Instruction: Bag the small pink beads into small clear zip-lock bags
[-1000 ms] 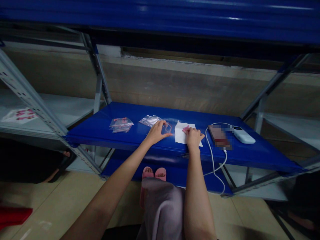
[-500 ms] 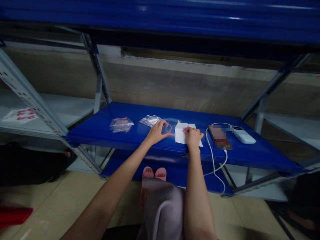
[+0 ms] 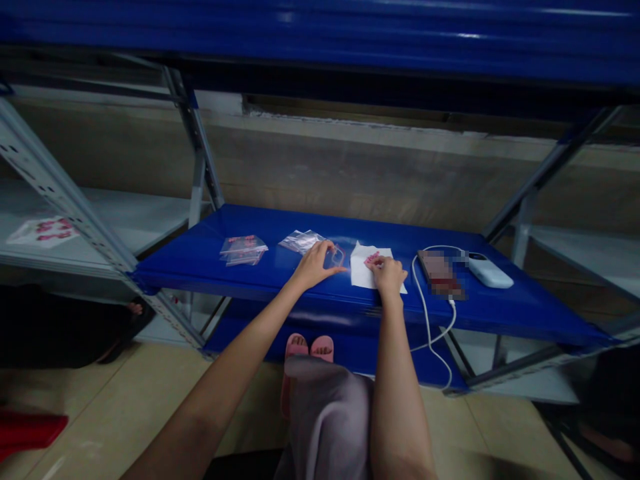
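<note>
Since the earlier frame, your right hand (image 3: 391,275) had slid a touch toward three o'clock, baring more of the pink pieces (image 3: 372,258) at its fingertips; your left hand (image 3: 316,263) kept its place. Clock centred on the white sheet (image 3: 359,267), your body at six, wall at twelve.

Left hand at nine, curved into a C, thumb well apart from the fingers, around a clear plastic thing (image 3: 338,256), probably a bag. Whether the fingertips bore on it could not be told. That spread likely steadied the plastic while leaving its middle uncovered. Right hand over the sheet's four o'clock side, thumb and finger drawn in at the pink pieces; seemingly touching, but you could not confirm a pinch from this angle. Coming in from below presumably kept the small bits in your sight, and the sheet gave them a pale ground on the blue shelf (image 3: 200,253).

Pink pieces: near the sheet's middle, bunched, uneven in outline, partly hidden by your fingers; exact shape too small to tell.

Silvery bags (image 3: 299,241) fanned between nine and ten, just beyond the left hand, likely for easy reach. Filled bags (image 3: 243,249) overlapped farther out at nine, pink inside. Blurred slab (image 3: 435,270), white cable (image 3: 425,313) and pale block (image 3: 489,270) sat toward three, apparently kept aside.
</note>
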Demonstrator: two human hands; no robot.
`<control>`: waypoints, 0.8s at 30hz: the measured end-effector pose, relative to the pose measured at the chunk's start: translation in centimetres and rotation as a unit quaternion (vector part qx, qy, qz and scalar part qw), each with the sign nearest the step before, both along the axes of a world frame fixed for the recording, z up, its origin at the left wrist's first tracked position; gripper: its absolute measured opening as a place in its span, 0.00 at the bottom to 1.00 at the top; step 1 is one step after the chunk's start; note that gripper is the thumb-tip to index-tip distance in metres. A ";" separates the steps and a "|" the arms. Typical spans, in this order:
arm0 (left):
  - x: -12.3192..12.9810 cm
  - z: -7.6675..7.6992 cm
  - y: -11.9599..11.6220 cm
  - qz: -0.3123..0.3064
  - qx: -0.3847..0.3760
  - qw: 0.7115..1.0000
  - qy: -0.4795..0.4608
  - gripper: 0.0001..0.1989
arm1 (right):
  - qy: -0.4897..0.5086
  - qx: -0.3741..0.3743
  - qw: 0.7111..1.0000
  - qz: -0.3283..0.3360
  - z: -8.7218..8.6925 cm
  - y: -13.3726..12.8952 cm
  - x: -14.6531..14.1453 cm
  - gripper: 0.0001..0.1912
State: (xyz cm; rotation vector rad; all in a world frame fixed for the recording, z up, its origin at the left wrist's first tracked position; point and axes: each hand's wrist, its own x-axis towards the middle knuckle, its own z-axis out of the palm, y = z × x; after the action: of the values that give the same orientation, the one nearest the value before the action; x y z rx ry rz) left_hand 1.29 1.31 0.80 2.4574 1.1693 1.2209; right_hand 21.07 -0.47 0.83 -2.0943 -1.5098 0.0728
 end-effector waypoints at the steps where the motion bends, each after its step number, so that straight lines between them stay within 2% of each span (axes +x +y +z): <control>1: 0.0 0.0 0.0 0.000 0.000 1.000 0.000 0.24 | 0.001 -0.002 1.000 0.000 0.0 0.0 0.0 0.09; 14: 0.1 -0.2 0.1 -0.004 0.005 1.000 -0.002 0.23 | 0.007 -0.002 1.000 0.021 -0.3 0.5 0.4 0.09; 18: 0.1 -0.2 0.1 -0.002 0.006 1.000 -0.001 0.23 | 0.018 0.036 0.999 0.031 -0.5 0.6 0.6 0.09; 24: 0.0 -0.1 0.1 -0.003 -0.001 1.000 0.001 0.23 | 0.142 0.120 0.981 0.058 -0.7 0.9 0.9 0.09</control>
State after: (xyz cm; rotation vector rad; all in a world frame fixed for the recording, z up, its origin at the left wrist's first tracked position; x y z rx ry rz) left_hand 1.33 1.43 0.69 2.4601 1.1622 1.2163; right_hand 21.93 0.48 0.17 -1.7238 -1.3901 0.2126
